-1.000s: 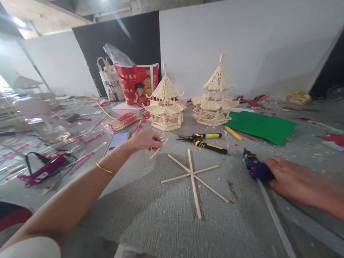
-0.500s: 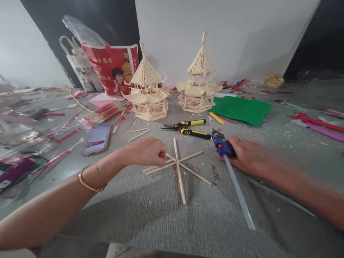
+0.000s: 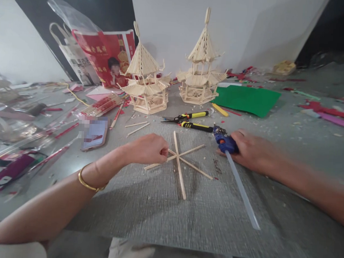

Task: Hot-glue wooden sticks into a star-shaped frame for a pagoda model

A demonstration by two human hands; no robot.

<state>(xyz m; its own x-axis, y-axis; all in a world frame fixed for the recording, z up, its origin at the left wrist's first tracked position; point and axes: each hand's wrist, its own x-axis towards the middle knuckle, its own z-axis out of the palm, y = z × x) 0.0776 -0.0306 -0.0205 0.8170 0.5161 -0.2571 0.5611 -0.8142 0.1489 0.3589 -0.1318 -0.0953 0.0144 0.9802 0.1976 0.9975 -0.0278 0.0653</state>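
Thin wooden sticks cross at one centre to form a flat star on the grey table. My left hand, with a gold bangle at its wrist, is closed at the star's left side. One stick's upper-left arm runs into its curled fingers, and that end is hidden. To the right, my right hand grips a blue hot glue gun, its nozzle tilted up and away. A long translucent glue stick sticks out of the gun's back towards me. Two loose wooden sticks lie beyond my left hand.
Two wooden-stick pagoda models stand behind. Black-yellow pliers, a yellow-handled tool and a green sheet lie ahead. A phone, bagged sticks and a red bag are left. Scraps litter the right; the table's front edge is near me.
The view has tilted and shifted slightly, so the pagodas sit higher in the picture. Both hands stay almost in place, the right one still on the glue gun. The star looks little changed.
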